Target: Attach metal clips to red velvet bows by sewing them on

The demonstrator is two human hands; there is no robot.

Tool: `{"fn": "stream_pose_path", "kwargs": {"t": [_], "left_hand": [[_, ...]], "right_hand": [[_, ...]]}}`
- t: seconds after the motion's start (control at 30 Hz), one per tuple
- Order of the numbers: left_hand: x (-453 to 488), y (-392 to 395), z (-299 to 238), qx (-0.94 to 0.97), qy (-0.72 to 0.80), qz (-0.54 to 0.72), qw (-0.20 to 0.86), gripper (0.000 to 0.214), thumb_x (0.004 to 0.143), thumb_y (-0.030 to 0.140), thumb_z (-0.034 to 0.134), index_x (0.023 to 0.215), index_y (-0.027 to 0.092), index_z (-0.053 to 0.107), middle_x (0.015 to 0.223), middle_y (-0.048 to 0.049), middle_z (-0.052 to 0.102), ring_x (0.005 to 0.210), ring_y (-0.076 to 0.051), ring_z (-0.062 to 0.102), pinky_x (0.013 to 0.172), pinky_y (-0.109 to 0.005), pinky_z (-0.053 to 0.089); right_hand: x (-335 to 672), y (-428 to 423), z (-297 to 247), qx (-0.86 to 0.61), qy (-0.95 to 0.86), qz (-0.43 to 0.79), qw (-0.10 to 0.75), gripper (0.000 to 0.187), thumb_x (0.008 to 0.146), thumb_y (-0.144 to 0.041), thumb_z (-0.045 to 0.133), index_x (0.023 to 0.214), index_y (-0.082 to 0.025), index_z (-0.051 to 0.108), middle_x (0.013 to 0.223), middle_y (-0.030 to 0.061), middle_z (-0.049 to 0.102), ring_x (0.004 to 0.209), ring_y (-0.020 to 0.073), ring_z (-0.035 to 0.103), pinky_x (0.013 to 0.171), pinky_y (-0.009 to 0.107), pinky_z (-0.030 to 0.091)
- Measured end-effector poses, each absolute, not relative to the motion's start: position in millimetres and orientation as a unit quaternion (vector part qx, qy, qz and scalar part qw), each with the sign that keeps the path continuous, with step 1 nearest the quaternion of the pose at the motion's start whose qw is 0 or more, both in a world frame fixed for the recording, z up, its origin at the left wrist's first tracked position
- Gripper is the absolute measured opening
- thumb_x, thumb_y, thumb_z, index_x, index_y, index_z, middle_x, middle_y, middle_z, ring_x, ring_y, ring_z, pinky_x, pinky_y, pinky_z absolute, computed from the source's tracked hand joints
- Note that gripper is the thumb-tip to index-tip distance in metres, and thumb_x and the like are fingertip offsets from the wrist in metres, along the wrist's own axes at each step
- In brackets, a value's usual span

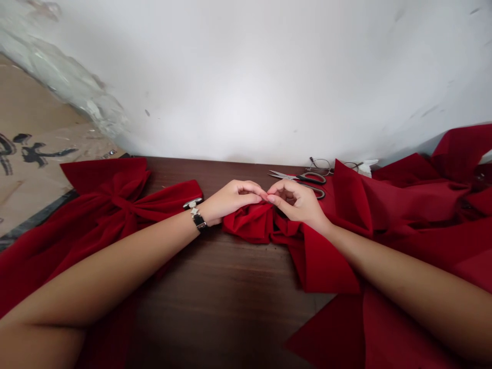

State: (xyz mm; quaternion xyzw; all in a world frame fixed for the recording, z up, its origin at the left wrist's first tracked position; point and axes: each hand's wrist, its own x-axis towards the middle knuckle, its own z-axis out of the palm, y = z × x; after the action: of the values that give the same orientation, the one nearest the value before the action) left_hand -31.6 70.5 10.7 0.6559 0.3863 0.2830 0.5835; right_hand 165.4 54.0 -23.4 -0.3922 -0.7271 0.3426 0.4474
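Note:
Gathered red velvet-like fabric [251, 225] lies bunched on the dark wooden table, right under both hands. My left hand [239, 197], with a black-strapped watch at the wrist, comes in from the left, its thumb and forefinger pinched together at the top of the bunch. Meeting it fingertip to fingertip, my right hand [294, 202] pinches at the same spot. Whatever is between the fingertips is too small to make out. A wide fold of the fabric runs down beneath my right wrist. Just behind my right hand lie scissors [307, 179] with black and grey handles.
A finished-looking red bow [119, 200] with long tails rests at the left. More red fabric [415, 205] is heaped on the right, beside eyeglasses [323, 164]. A cardboard box [38, 113] and clear plastic stand at the far left. A white wall [246, 77] borders the table [215, 297].

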Motion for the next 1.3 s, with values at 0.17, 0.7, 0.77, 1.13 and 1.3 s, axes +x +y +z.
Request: {"fn": "stream_pose_path", "kwargs": {"t": [0.17,0.7,0.77,1.13,1.3], "left_hand": [[-31.6,73.3,6.3,0.649,0.376,0.284,0.598,0.013,0.073,0.025,0.073,0.082,0.014,0.074,0.09,-0.0023,0.067,0.083,-0.013,0.059,0.084,-0.027,0.045],[-29.5,71.2,3.5,0.652,0.399,0.291,0.576,0.019,0.074,0.03,0.074,0.082,0.013,0.073,0.086,-0.0032,0.07,0.079,-0.012,0.06,0.08,-0.025,0.045],[-29.6,70.7,4.3,0.656,0.4,0.292,0.57,0.017,0.075,0.029,0.072,0.08,0.012,0.073,0.086,-0.0034,0.07,0.078,-0.012,0.06,0.079,-0.025,0.046],[-28.0,71.6,0.5,0.684,0.393,0.292,0.54,0.021,0.076,0.031,0.071,0.083,0.012,0.073,0.089,-0.0052,0.072,0.082,-0.014,0.063,0.08,-0.026,0.047],[-26.3,70.6,1.9,0.697,0.398,0.285,0.525,0.018,0.075,0.03,0.07,0.078,0.012,0.072,0.087,-0.0044,0.071,0.08,-0.014,0.061,0.081,-0.026,0.046]], "right_hand": [[165.3,53.9,-22.8,-0.398,-0.74,0.313,0.443,0.015,0.084,-0.033,0.062,0.083,-0.018,0.061,0.073,0.0026,0.063,0.055,0.0109,0.053,0.052,0.024,0.043],[165.1,57.7,-24.7,-0.404,-0.713,0.382,0.428,0.024,0.083,-0.043,0.063,0.083,-0.019,0.06,0.072,0.0028,0.062,0.062,0.0138,0.058,0.057,0.026,0.047],[165.2,58.1,-23.7,-0.4,-0.705,0.402,0.425,0.027,0.082,-0.045,0.064,0.084,-0.019,0.06,0.073,0.0028,0.062,0.063,0.0139,0.058,0.057,0.026,0.047],[165.0,59.3,-23.8,-0.379,-0.724,0.394,0.421,0.029,0.082,-0.044,0.065,0.097,-0.019,0.066,0.078,0.0031,0.062,0.061,0.0127,0.055,0.055,0.026,0.045],[165.9,60.9,-21.8,-0.375,-0.717,0.395,0.436,0.023,0.081,-0.04,0.065,0.083,-0.017,0.065,0.079,0.0054,0.065,0.064,0.0132,0.057,0.059,0.027,0.046]]}}
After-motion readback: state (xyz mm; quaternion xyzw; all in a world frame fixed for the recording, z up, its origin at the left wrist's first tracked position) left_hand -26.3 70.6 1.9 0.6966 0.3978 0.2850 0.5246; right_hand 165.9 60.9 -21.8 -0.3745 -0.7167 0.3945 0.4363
